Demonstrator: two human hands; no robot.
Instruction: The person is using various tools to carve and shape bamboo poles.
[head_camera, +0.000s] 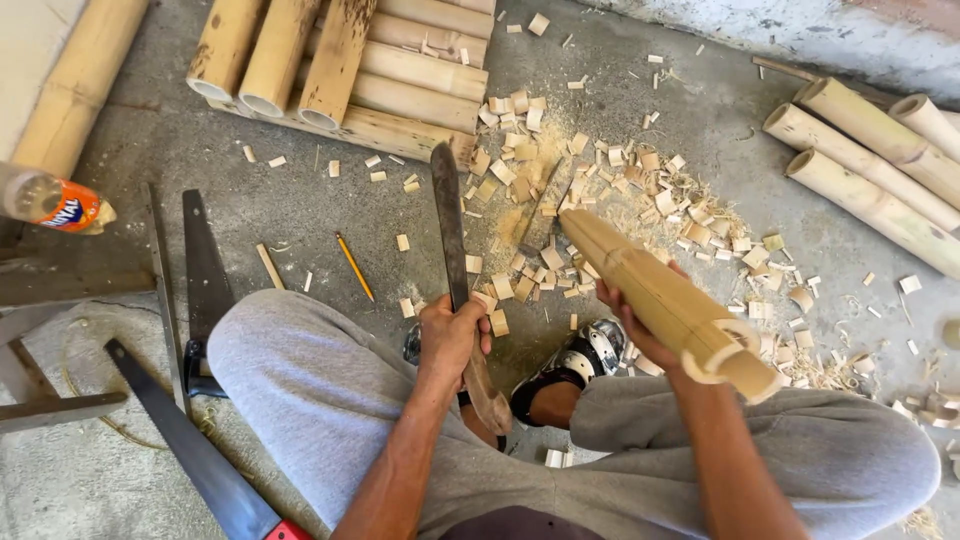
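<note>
My left hand (450, 335) grips the wooden handle of a long dark machete (449, 222), its blade pointing away from me over the concrete floor. My right hand (632, 322) holds a pale bamboo piece (660, 300) from below; its far end is cut to a point and rests near a small wooden block (540, 215) among the chips. My grey-trousered knees and one shoe (575, 365) sit below both hands.
Bamboo poles are stacked at the top left (340, 60) and lie at the right (880, 160). Several wood chips (620, 190) litter the floor. Two handsaws (205, 270) (190, 450), a pencil (353, 266) and an orange bottle (55, 203) lie at the left.
</note>
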